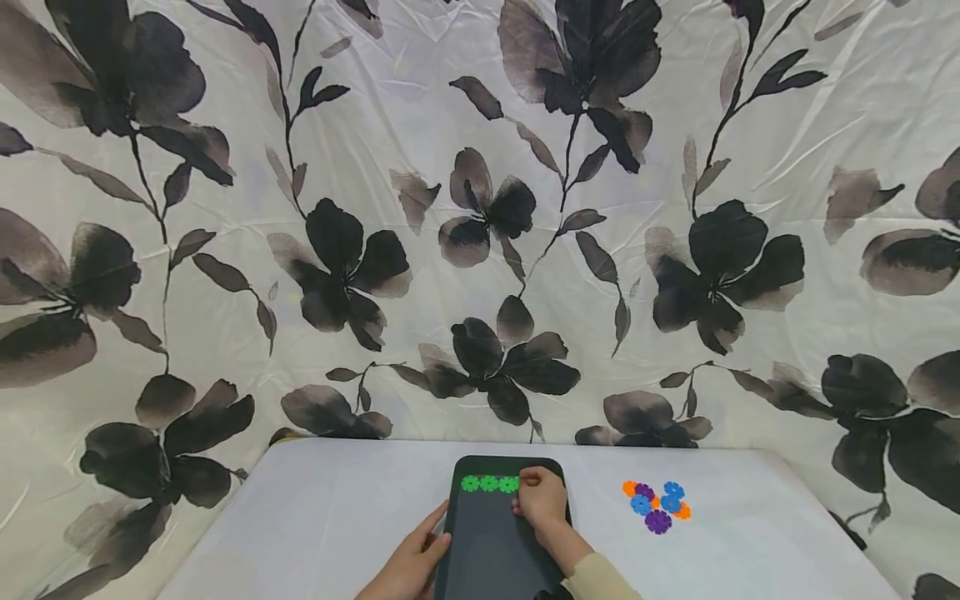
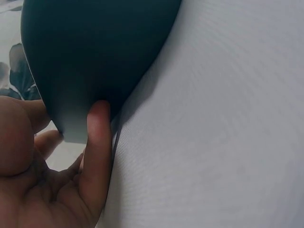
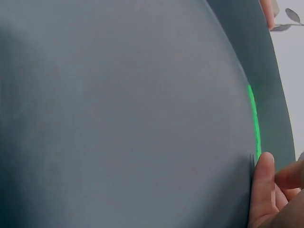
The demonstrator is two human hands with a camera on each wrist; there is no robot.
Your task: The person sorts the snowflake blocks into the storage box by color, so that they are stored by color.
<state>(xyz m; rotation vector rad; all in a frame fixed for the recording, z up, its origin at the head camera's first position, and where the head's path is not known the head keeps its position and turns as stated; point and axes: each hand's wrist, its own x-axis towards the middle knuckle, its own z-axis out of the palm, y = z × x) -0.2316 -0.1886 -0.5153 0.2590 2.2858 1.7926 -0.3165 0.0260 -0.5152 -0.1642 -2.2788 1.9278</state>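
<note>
Nearest, two bare hands worked apart from each other at one dark green rectangular tray with rounded corners [image 1: 495, 550], whose near end was cut off by the bottom of the head view. The left hand [image 1: 408, 562] gripped the tray's left side, some of its fingers hidden behind the wall. The right hand [image 1: 543, 497], below one cream sleeve [image 1: 600, 579], reached over the right rim with curled fingers, its fingertips at the right end of a row of green, notched, flower-shaped discs [image 1: 489, 483] inside the tray's far end. Three of these could be counted; whether the fingers pinched or covered another, I could not tell, and the right wrist view showed only a thin green strip. Right of the tray lay a loose cluster: three blue notched discs [image 1: 673, 490], two purple notched discs [image 1: 658, 522] and at least three orange notched discs [image 1: 628, 487], the orange ones partly covered. All this was on one white-covered table [image 1: 750, 525]; beyond hung a pale cloth with dark printed flowers [image 1: 420, 125], cut off by the frame.
</note>
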